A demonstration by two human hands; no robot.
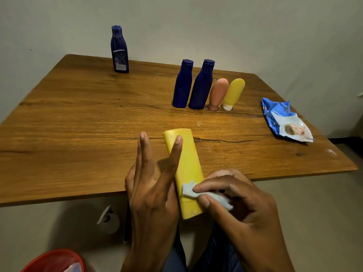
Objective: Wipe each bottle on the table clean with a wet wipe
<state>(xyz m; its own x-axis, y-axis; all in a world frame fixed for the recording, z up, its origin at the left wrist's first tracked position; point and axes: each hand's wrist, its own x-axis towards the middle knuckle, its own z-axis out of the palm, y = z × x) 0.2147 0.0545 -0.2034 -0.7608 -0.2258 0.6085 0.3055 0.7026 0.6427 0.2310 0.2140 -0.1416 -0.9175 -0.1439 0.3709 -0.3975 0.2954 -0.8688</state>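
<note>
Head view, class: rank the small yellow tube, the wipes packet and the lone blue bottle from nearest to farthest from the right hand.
From the right hand:
1. Wipes packet, at the table's right edge.
2. Small yellow tube, right end of the row.
3. Lone blue bottle, far left corner.

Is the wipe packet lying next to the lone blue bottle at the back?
No, the wipe packet lies at the table's right edge, far from the lone blue bottle standing at the back left.
</note>
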